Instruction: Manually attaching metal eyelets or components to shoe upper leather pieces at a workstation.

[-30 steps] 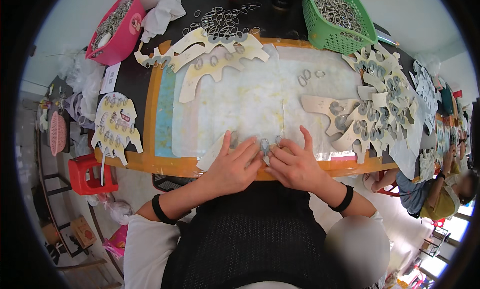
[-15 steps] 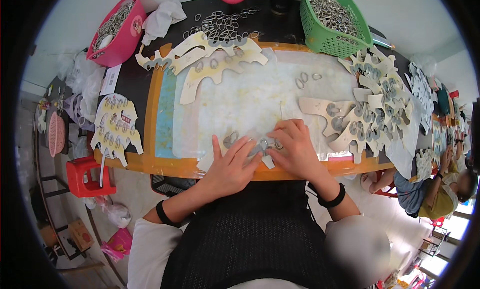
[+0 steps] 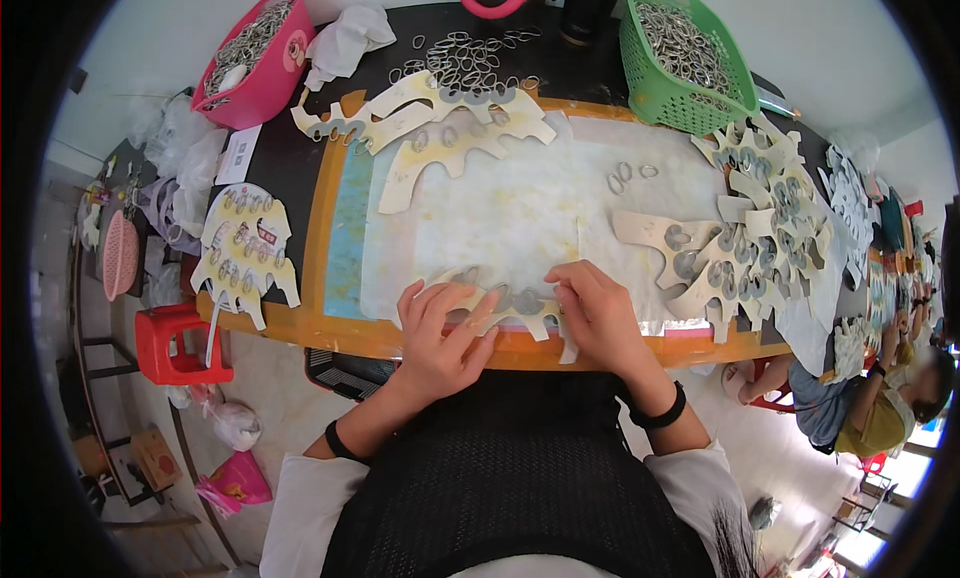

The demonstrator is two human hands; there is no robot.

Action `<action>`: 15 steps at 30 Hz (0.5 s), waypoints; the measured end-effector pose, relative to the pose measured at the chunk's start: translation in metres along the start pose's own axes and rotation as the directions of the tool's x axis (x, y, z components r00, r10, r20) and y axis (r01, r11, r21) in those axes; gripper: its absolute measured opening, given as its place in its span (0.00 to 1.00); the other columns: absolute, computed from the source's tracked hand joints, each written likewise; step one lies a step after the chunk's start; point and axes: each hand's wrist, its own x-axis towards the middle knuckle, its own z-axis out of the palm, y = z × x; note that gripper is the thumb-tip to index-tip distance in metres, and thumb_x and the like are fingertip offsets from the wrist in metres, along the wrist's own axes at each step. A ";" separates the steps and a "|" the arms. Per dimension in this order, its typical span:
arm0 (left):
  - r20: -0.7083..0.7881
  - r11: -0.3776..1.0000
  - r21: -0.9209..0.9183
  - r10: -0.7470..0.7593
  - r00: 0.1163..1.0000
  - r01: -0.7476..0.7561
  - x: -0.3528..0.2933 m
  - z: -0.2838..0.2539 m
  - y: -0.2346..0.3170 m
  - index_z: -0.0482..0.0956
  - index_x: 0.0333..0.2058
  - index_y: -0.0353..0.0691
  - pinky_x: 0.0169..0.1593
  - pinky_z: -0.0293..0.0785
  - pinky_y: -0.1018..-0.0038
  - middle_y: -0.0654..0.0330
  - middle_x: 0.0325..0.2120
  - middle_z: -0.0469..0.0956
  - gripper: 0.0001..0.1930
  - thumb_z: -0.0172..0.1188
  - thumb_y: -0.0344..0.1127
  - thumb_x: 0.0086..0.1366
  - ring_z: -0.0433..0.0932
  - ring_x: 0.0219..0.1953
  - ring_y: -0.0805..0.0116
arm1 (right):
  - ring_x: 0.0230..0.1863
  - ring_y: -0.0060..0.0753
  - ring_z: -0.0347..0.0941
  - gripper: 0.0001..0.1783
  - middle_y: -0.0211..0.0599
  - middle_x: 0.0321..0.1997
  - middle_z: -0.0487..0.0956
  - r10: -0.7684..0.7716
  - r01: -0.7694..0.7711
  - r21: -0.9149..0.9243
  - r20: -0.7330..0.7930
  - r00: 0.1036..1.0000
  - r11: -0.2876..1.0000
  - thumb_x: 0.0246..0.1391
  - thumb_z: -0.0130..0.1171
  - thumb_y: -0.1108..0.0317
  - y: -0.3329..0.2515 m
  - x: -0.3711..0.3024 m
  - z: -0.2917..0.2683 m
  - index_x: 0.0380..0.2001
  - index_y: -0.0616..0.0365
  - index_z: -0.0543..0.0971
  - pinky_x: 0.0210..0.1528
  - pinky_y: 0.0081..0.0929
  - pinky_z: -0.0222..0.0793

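Observation:
A cream, leather-like cut-out strip (image 3: 537, 324) with scalloped tabs and grey oval patches lies at the table's near edge, its tabs overhanging toward me. My left hand (image 3: 440, 340) rests over its left part with the fingers spread, hiding some of it. At the other end, the fingers of my right hand (image 3: 602, 316) are curled together on the strip. Metal oval rings sit along the strip, partly covered by my fingers. Beyond my right hand, a few loose oval rings (image 3: 617, 184) lie on the whitish sheet (image 3: 490, 213).
Similar cream pieces (image 3: 745, 258) pile up at right; more lie at the far side (image 3: 440, 148) and left (image 3: 243, 248). Rings fill a pink basket (image 3: 268, 83) and a green basket (image 3: 690, 78), with a loose heap (image 3: 470, 58) between. A co-worker (image 3: 870, 408) sits at far right.
My left hand has shifted left, its fingers spreading wider. My right hand has moved slightly right, and more of the strip shows between them. The whole view has shifted a little.

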 end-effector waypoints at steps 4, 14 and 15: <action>0.041 0.998 -0.057 0.020 0.999 -0.018 0.001 0.000 -0.003 0.81 0.44 0.40 0.51 0.61 0.59 0.55 0.44 0.73 0.22 0.70 0.33 0.47 0.72 0.45 0.56 | 0.39 0.43 0.73 0.13 0.38 0.38 0.75 -0.155 0.138 -0.175 -0.087 0.984 0.975 0.47 0.60 0.77 0.003 -0.001 0.003 0.39 0.55 0.77 0.42 0.37 0.69; 0.087 0.996 -0.086 -0.006 0.996 0.014 -0.001 0.001 -0.004 0.81 0.38 0.38 0.47 0.62 0.63 0.56 0.42 0.74 0.18 0.72 0.34 0.47 0.72 0.42 0.57 | 0.39 0.42 0.72 0.13 0.37 0.37 0.76 -0.362 0.355 -0.249 0.020 0.932 0.901 0.42 0.66 0.75 -0.002 -0.003 0.017 0.35 0.57 0.78 0.39 0.35 0.68; 0.104 0.996 -0.092 0.002 0.995 0.007 -0.002 0.002 -0.005 0.81 0.38 0.38 0.47 0.62 0.63 0.56 0.41 0.74 0.18 0.71 0.33 0.47 0.73 0.42 0.57 | 0.39 0.41 0.72 0.13 0.36 0.36 0.76 -0.361 0.350 -0.288 0.015 0.932 0.891 0.42 0.66 0.74 0.002 -0.004 0.018 0.34 0.57 0.78 0.40 0.34 0.67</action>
